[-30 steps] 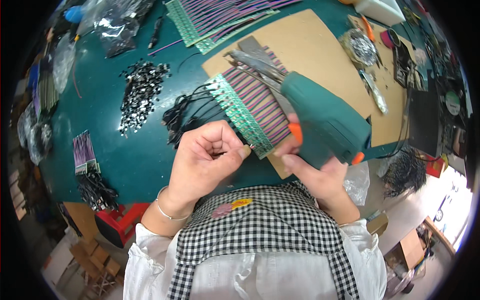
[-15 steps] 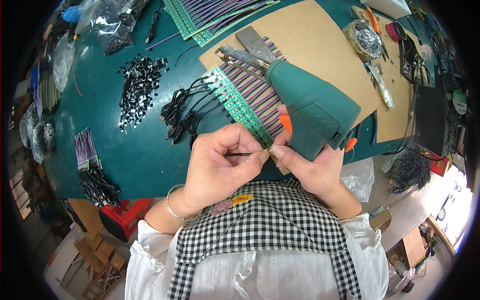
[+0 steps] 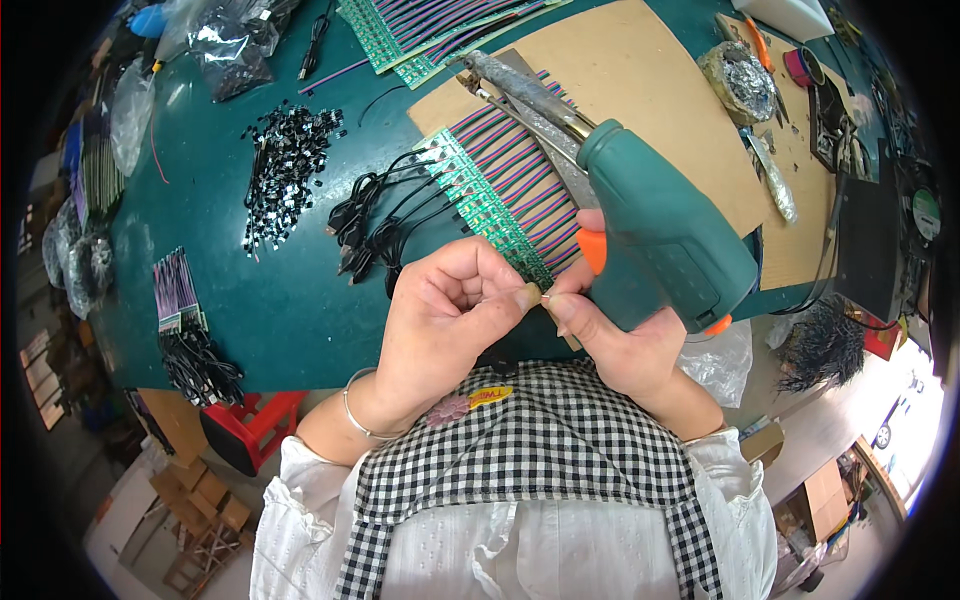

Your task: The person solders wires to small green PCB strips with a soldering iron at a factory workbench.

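Observation:
My right hand is closed round the handle of a green soldering gun with an orange trigger. Its metal nozzle points away to the upper left, over the circuit board strip. The thumb and a finger of that hand also pinch a thin pale wire end. My left hand meets it there, its thumb and forefinger pressed together on the cable's end; the cable itself is mostly hidden by the fingers. Just beyond the fingertips lies a green circuit board strip, with striped wires on its right and black cables on its left.
A brown cardboard sheet and a grey metal bar lie under and beside the strip. A pile of small black connectors is at left. More board strips lie at the far edge. A foil-wrapped lump sits at right.
The soldering gun has shifted right, its nozzle moving up and away from the board strip. My fingertips stay together; the black cable seen in my left palm earlier is now hidden.

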